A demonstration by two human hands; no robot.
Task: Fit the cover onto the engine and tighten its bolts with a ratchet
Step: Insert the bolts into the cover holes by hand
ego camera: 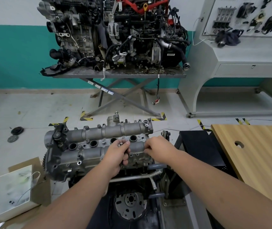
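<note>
The cast aluminium cover (99, 142) sits on top of the engine (132, 200), which stands on the floor. The left hand (117, 156) rests on the cover's middle, fingers (127, 143) curled round small bolts (120, 145). The right hand (160, 148) lies at the cover's right end, fingers curled downward; what they hold cannot be told.
</note>
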